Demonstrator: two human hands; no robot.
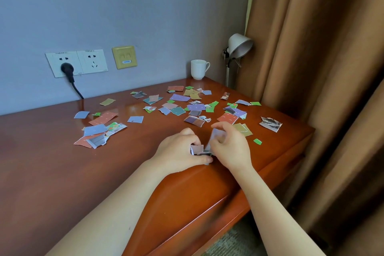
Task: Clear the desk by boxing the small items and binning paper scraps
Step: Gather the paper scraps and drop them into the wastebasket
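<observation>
Several torn coloured paper scraps [176, 106] lie scattered over the far half of the reddish wooden desk [62, 168]. Another heap of scraps [97, 133] sits to the left. My left hand [178, 151] and my right hand [228, 145] meet near the desk's front right edge. Between them is a small bundle of gathered scraps [199, 149]. My left hand's fingers curl round the bundle, with the thumb under it. My right hand pinches a pale scrap [216, 133] standing upright at the bundle.
A white mug [199, 69] stands at the back of the desk by the wall. A silver lamp [236, 48] is in the corner beside brown curtains [311, 48]. Wall sockets [76, 63] hold a black plug with a cable. The desk's right edge drops to carpet.
</observation>
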